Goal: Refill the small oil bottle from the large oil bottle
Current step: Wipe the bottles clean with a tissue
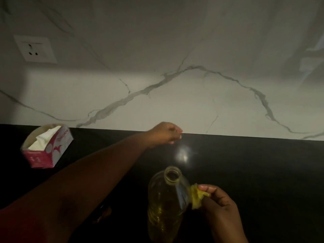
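Head view: dark counter [245,172] meets marble wall [175,41].

the left arm stretches long and bare from the near left corner, reaching forward and rightward, and its hand, the left hand [165,133], is the farther of the two hands, wrist bent a little, fingers curled loosely inward with the fingertips [177,137] pointing down and rightward; whether they pinch anything cannot be told. the right hand [217,204] sits nearer the body, below and to the right of the left, its back turned up, thumb and fingers drawn together in a pinch.
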Tool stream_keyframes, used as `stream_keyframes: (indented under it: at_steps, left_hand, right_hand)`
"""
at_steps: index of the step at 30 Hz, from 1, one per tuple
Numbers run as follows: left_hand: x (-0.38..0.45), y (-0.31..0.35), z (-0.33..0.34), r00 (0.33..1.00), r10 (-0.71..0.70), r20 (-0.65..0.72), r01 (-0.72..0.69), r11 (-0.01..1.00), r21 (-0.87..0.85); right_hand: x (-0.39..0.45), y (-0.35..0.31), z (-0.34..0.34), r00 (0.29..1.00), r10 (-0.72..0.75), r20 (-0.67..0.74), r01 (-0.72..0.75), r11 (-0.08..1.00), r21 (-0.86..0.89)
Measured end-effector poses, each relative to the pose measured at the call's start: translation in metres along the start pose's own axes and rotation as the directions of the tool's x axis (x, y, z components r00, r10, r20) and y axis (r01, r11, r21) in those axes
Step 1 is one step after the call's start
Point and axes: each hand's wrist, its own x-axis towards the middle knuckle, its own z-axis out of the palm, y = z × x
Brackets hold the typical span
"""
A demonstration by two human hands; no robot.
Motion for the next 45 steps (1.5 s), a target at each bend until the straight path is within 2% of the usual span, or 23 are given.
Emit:
stream_keyframes:
  at_steps: [1, 2, 3, 4, 6, 8, 11, 14, 18, 22, 32, 40, 45]
  left_hand:
    - [-0.015, 0.020, -0.008, 1.000, -0.007, -0.024, 0.001, 0.966, -0.259]
    - [-0.035, 0.038, -0.017, 0.998, 0.013, -0.055, -0.036, 0.886, -0.463]
    - [-0.059, 0.052, -0.024, 0.995, 0.053, -0.085, -0.093, 0.804, -0.587]
    - [-0.087, 0.062, -0.029, 0.986, 0.123, -0.111, -0.165, 0.764, -0.624]
    - [-0.139, 0.075, -0.031, 0.962, 0.225, -0.154, -0.273, 0.769, -0.578]
    - [-0.180, 0.078, -0.023, 0.938, 0.249, -0.242, -0.338, 0.813, -0.474]
    - [-0.217, 0.065, 0.002, 0.902, 0.272, -0.334, -0.403, 0.808, -0.430]
    - [-0.227, 0.052, 0.024, 0.894, 0.261, -0.364, -0.404, 0.821, -0.403]
    - [-0.226, 0.037, 0.033, 0.873, 0.309, -0.378, -0.419, 0.872, -0.255]
    - [-0.221, 0.028, 0.041, 0.874, 0.287, -0.392, -0.401, 0.882, -0.248]
    - [-0.209, 0.030, 0.045, 0.861, 0.311, -0.403, -0.356, 0.934, -0.040]
    - [-0.218, 0.027, 0.043, 0.883, 0.315, -0.349, -0.357, 0.932, -0.060]
    - [-0.217, 0.028, 0.038, 0.895, 0.284, -0.345, -0.353, 0.922, -0.158]
  right_hand:
    - [0.000, -0.002, -0.001, 1.000, 0.000, 0.013, 0.000, 1.000, 0.002]
    - [-0.001, -0.005, -0.001, 0.999, -0.005, 0.032, 0.005, 1.000, -0.003]
    - [-0.002, -0.007, 0.000, 0.999, -0.010, 0.047, 0.010, 1.000, -0.005]
    - [-0.004, -0.010, 0.000, 0.998, -0.016, 0.056, 0.016, 1.000, -0.002]
    - [-0.008, -0.015, 0.002, 0.997, -0.035, 0.065, 0.034, 0.999, 0.014]
    - [-0.013, -0.021, 0.006, 0.995, -0.064, 0.082, 0.061, 0.997, 0.043]
    - [-0.021, -0.030, 0.012, 0.986, -0.116, 0.119, 0.104, 0.990, 0.100]
    - [-0.031, -0.038, 0.016, 0.974, -0.165, 0.156, 0.150, 0.983, 0.104]
    - [-0.040, -0.043, 0.017, 0.967, -0.199, 0.159, 0.191, 0.979, 0.065]
    - [-0.046, -0.045, 0.017, 0.966, -0.201, 0.161, 0.198, 0.980, 0.032]
    - [-0.062, -0.042, 0.015, 0.947, -0.262, 0.184, 0.276, 0.959, -0.056]
    - [-0.078, -0.038, 0.023, 0.861, -0.474, 0.184, 0.503, 0.846, -0.175]
    - [-0.088, -0.027, 0.020, 0.900, -0.413, 0.143, 0.436, 0.873, -0.220]
